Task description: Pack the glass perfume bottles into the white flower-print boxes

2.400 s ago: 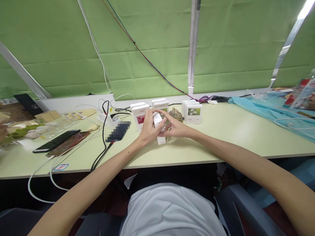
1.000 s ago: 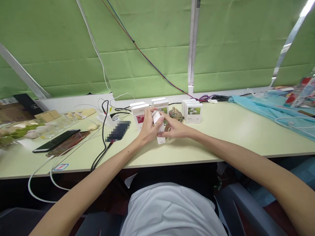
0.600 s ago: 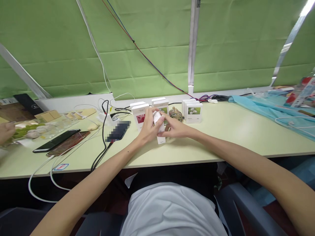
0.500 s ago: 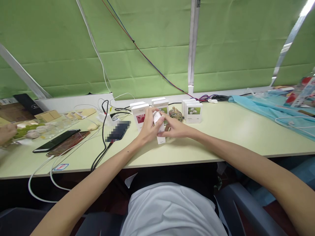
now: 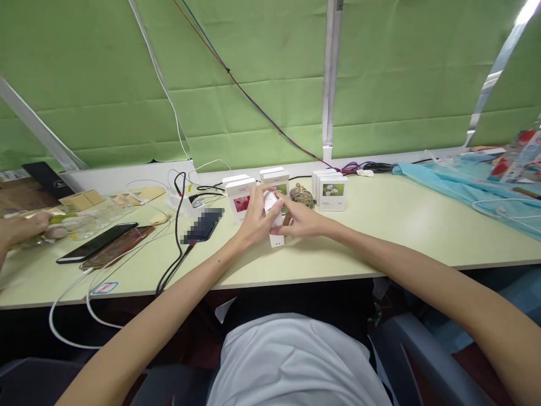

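Note:
Between my two hands a small white box (image 5: 276,240) stands tilted over the table. My left hand (image 5: 255,217) wraps its left side, with fingers across the top. From the right, my right hand (image 5: 302,219) grips it with thumb and fingers, hiding part of its face. Just behind my left hand are white boxes with a red flower picture (image 5: 241,187). Another white box with a green picture (image 5: 274,173) stands behind the held one. Right of that is a patterned glass jar (image 5: 301,195). Several white flower-picture boxes (image 5: 333,196) stand in a row farther right.
Left of my hands lie a phone (image 5: 203,226) with a black cable, a power strip (image 5: 186,206) and two more phones (image 5: 98,242). A co-worker's hand (image 5: 25,226) is at the far left. Blue plastic sheeting (image 5: 456,189) covers the right end.
My hands and the white box stay almost in the same place. The co-worker's hand at the far left has moved right, over the greenish items there.

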### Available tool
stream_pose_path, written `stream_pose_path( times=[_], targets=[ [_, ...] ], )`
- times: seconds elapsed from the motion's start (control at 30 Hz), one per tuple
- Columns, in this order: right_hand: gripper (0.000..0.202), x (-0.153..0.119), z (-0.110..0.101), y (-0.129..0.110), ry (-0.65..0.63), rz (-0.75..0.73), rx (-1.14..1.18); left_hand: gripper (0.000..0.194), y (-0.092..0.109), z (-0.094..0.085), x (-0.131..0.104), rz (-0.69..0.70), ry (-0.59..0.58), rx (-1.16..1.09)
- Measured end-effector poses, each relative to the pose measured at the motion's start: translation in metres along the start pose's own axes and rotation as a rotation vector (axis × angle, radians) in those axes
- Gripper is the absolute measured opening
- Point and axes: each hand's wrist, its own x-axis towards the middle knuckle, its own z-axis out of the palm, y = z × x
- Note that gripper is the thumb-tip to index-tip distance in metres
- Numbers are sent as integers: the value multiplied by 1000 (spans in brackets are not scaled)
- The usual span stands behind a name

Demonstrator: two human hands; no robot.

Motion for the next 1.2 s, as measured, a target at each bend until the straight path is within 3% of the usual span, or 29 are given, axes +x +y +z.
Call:
stream_pose_path(
  times=[1.0, 1.2],
  targets=[
    [100, 1, 0, 6, -9, -15, -15, 44, 1, 0, 2, 23, -9, -10],
    [99, 1, -1, 8, -2, -12, -21, 37, -1, 0, 2, 44, -9, 6]
  ],
)
